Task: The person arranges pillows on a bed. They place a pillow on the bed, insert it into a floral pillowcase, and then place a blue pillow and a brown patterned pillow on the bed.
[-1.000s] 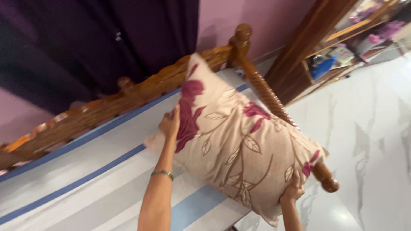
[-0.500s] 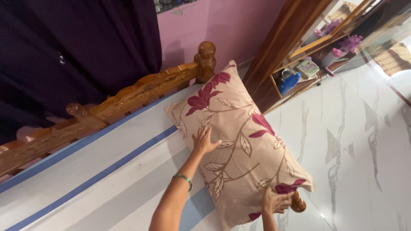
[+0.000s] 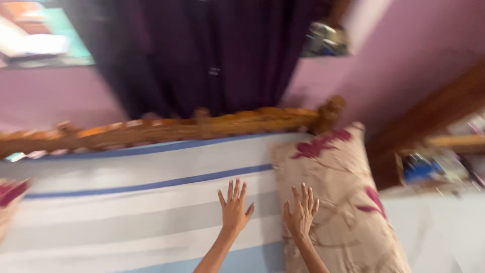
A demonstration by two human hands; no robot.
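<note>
Both hands are out flat, fingers spread, gripping nothing: the left hand (image 3: 234, 207) rests on the striped bedsheet (image 3: 131, 202), the right hand (image 3: 301, 212) presses on the near edge of the floral pillow (image 3: 343, 202), just beside it. The pillow lies at the bed's right side, its top corner reaching the carved wooden headboard (image 3: 202, 126). A second pillow's corner (image 3: 10, 194) peeks in far left. Beyond the headboard hangs a dark purple curtain (image 3: 212, 50) against a pink wall (image 3: 50, 96); blurred wooden shelves (image 3: 439, 162) stand to the right.
</note>
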